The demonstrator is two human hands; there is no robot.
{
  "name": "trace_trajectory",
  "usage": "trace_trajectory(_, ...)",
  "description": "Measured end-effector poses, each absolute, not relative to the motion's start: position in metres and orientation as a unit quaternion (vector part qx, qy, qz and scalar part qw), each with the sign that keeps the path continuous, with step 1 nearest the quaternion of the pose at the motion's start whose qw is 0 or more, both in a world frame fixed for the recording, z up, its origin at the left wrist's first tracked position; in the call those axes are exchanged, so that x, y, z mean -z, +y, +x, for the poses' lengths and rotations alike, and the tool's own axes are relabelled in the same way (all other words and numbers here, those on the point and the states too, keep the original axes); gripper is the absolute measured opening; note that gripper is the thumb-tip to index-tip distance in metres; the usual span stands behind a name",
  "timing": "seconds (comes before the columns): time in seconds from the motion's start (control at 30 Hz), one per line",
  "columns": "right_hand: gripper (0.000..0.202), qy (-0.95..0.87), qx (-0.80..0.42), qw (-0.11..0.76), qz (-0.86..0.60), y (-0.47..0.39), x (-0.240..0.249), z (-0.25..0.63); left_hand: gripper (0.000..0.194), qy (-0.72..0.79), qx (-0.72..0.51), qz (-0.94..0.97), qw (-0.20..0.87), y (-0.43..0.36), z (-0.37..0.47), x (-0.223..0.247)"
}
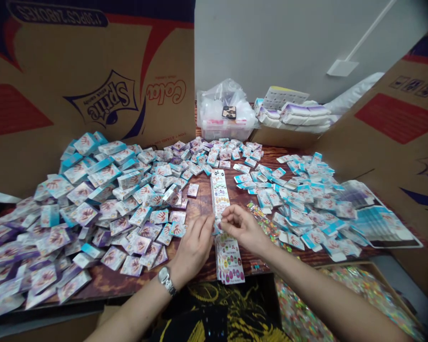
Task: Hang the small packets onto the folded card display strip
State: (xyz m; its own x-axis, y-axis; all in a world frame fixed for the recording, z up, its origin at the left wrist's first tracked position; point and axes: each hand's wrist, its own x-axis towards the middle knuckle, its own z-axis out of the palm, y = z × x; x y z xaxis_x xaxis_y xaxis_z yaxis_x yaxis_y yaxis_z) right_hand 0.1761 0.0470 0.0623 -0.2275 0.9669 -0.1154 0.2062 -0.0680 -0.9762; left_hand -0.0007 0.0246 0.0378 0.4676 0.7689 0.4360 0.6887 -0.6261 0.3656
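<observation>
1. The left hand is held palm down, its fingers laid together; whether anything is gripped cannot be told.
2. The right hand is curled, thumb and fingertips drawn together; what is pinched, if anything, is hidden.
3. Sticker sheets are stacked on the bench, on the near and far sides of the fingertips.
4. Boxes are heaped to the left; open boxes are piled to the right, beside small packets.
</observation>
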Motion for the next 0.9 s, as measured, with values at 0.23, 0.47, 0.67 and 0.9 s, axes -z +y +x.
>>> trace_trajectory(0.23, 0.014, -0.680, -0.440, 0.275, -0.518, 0.050, -0.075, 0.176, 0.054, 0.403, -0.272, 0.873, 0.041, 0.025, -0.001, -0.033)
trace_trajectory(0.47, 0.031, -0.706, -0.455, 0.201, -0.505, 0.072, -0.070, 0.187, 0.055, 0.380, -0.275, 0.880, 0.076, 0.025, 0.000, -0.039)
trace_trajectory(0.67, 0.018, -0.772, -0.318, 0.308, -0.456, 0.050, -0.079, 0.194, 0.039, 0.444, -0.322, 0.808, 0.213, 0.028, 0.000, -0.046)
trace_trajectory(0.9, 0.018, -0.764, -0.218, 0.391, -0.465, 0.025, -0.065, 0.175, 0.037, 0.442, -0.347, 0.798, 0.219, 0.027, 0.005, -0.051)
